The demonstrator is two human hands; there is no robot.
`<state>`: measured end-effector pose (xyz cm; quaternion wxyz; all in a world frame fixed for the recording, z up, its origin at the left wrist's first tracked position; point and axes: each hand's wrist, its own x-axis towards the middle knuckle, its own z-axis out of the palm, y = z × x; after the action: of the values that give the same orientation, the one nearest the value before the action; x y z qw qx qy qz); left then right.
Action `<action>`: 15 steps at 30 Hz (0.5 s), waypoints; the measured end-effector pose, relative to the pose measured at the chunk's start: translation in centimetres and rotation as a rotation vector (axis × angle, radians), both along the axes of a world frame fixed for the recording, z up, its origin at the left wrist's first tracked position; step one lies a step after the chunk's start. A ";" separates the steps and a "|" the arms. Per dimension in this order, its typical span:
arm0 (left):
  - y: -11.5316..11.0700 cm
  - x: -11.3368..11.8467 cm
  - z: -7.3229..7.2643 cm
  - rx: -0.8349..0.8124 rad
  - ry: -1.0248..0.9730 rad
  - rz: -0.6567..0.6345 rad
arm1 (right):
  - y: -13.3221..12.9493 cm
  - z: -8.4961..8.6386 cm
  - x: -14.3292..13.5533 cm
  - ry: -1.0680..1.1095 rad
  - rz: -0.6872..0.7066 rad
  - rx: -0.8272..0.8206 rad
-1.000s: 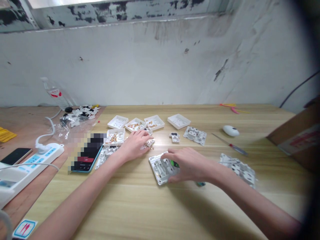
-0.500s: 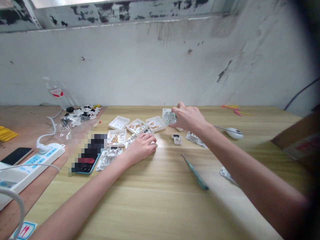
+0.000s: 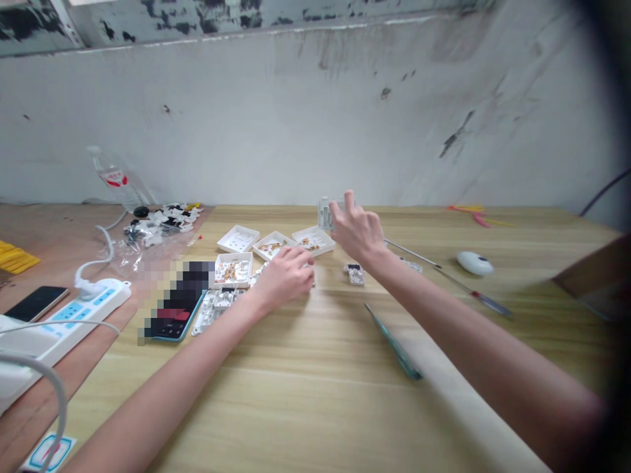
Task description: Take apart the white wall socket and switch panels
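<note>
My left hand (image 3: 284, 279) is low over the table, its fingers curled down around a white plastic housing (image 3: 255, 279) that it mostly covers. Farther off, my right hand (image 3: 359, 228) has its thumb and fingers at a pale compartment box (image 3: 324, 213), which stands tilted up near the wall. One finger points upward; the hand hides much of the box. Between the hands and the phone are small white trays (image 3: 238, 238), some holding brass-coloured parts (image 3: 269, 247). A small white-and-black part (image 3: 355, 274) lies below my right hand.
A green-handled tool (image 3: 397, 348) lies in front. Beyond my right forearm are a screwdriver (image 3: 486, 301) and a white mouse (image 3: 474, 263). At left are a phone (image 3: 180, 305), a white housing (image 3: 214, 310), a power strip (image 3: 73, 328), a bottle (image 3: 117, 180) and loose plastic parts (image 3: 162, 223).
My right hand has moved farther back and slightly left, and the compartment box has shifted with it. The screwdriver has come into fuller view. My left hand stays at nearly the same place.
</note>
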<state>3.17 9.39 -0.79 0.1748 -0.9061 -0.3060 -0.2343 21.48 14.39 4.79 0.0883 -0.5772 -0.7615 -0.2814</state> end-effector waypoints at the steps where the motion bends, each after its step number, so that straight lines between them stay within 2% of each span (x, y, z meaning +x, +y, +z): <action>1: 0.9 0.0 0.5 -0.031 -0.076 0.051 | -0.3 0.4 0.2 0.028 -0.015 -0.005; 5: 5.0 0.5 2.1 -0.167 -0.284 0.208 | -1.9 1.8 1.2 0.150 -0.102 -0.072; 8: 6.9 0.4 2.2 -0.328 -0.273 0.202 | -3.9 2.4 2.4 0.210 -0.123 -0.148; 11: 6.6 -1.0 1.7 -0.381 -0.244 0.186 | -6.8 2.2 3.6 0.240 -0.059 -0.270; 15: 3.6 -3.2 1.3 -0.412 -0.149 0.207 | -11.1 0.5 3.5 0.235 0.103 -0.452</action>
<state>-0.07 12.95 0.50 -0.0139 -0.8666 -0.4505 -0.2141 24.99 3.32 5.31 0.0591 -0.5716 -0.8179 -0.0304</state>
